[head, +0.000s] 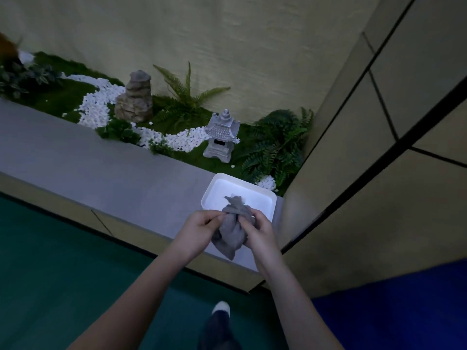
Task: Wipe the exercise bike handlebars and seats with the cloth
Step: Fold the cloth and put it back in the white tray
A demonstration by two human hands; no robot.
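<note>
- While both hands meet over the grey counter (106,173), one grey cloth (233,228) hangs bunched between them, partly above the near edge of a white tub (209,195).
- One white tub stands on the counter near the corner of the wall; its inside looks white, and I cannot tell if it holds any liquid. The top end of the cloth lies over its opening.
- Left hand (202,224): the fingers are curled together and pinch the left side of the cloth.
- Right hand (255,229): the fingers (246,218) are bent and clamped on the right side of the cloth, with the lower part of the cloth hanging down between the two hands.
- Behind the counter runs a planter bed with green moss, a winding band of white pebbles (96,102), one stacked rock (135,97), one small stone lantern (222,136) and several ferns (275,145).
- One shoe (219,322) of the person shows on the green floor (50,261) below; a blue floor area (394,311) lies to the right.
</note>
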